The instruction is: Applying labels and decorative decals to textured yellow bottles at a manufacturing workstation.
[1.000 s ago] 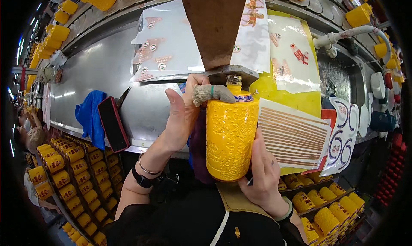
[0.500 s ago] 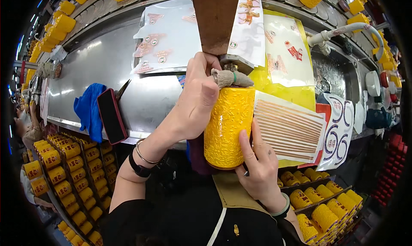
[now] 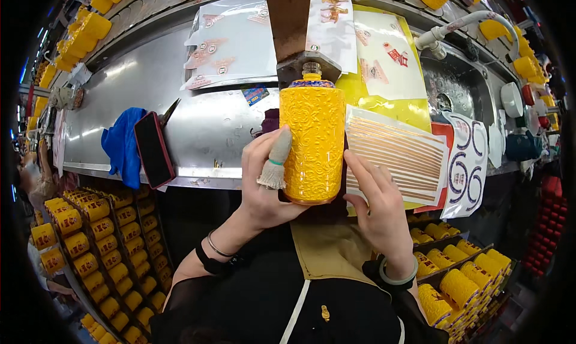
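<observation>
A yellow embossed bottle (image 3: 312, 143) stands centred before me, its glass neck up against a metal fixture (image 3: 282, 65) on a brown post. Around its shoulder runs a blue patterned band (image 3: 311, 84). My left hand (image 3: 264, 179) grips the bottle's lower left side. The thumb wears a grey cloth finger cover (image 3: 276, 158) with a green band, and the other fingers are partly hidden. At the lower right side of the bottle is my right hand (image 3: 381, 206), fingers stretched and thumb apart. Whether its fingertips touch the bottle I cannot tell.
To the right lie a sheet of gold strips (image 3: 393, 158), a sheet of curved decals (image 3: 467, 170) and a sink (image 3: 459, 83). A phone (image 3: 154, 149) and blue cloth (image 3: 123, 143) rest left. Racks of yellow bottles (image 3: 99, 248) stand below the bench, left and right.
My left hand has left the bottle's top and now holds its lower left side. The right hand has drawn slightly away to the right. The bottle's neck and shoulder band now show.
</observation>
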### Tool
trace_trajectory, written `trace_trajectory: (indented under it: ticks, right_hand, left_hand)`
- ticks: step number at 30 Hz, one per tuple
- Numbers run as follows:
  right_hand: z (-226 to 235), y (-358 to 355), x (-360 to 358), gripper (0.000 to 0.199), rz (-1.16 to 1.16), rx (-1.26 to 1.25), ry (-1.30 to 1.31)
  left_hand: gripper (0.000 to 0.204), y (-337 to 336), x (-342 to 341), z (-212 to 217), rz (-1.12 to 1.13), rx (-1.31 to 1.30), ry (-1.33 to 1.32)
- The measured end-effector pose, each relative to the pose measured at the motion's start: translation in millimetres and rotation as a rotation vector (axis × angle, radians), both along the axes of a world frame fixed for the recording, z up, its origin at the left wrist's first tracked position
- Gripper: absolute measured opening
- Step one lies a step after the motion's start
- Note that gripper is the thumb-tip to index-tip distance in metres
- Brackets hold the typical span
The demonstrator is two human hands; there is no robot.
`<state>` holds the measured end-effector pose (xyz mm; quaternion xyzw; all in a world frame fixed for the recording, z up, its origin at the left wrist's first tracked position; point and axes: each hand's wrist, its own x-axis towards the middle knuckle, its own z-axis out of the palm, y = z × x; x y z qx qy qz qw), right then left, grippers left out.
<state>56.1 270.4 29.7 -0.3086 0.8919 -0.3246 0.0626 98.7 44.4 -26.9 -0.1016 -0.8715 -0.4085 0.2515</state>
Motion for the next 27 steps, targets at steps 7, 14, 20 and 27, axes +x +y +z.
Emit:
trace_trajectory:
  ticks: [7, 14, 20, 27]
  right_hand:
    - [-3.4, 12.2, 2.8, 0.056, -0.092, -0.029, 0.075]
    - [7.7, 29.3, -43.9, 0.057, 0.007, 0.141, 0.217]
    - [-31.2, 73.3, -167.8, 0.032, -0.118, 0.402, 0.256]
    - [-85.3, 75.9, -244.5, 0.047, -0.050, 0.492, 0.427]
  left_hand:
    - [0.111, -10.4, 7.8, 2.3, -0.052, 0.084, -0.181]
    - [0.108, -3.4, 6.0, 4.3, -0.040, 0.146, -0.113]
    - [0.106, 8.2, 1.5, 10.6, -0.031, 0.075, -0.105]
    - [0.103, -4.0, 11.1, 12.8, 0.014, 0.069, -0.107]
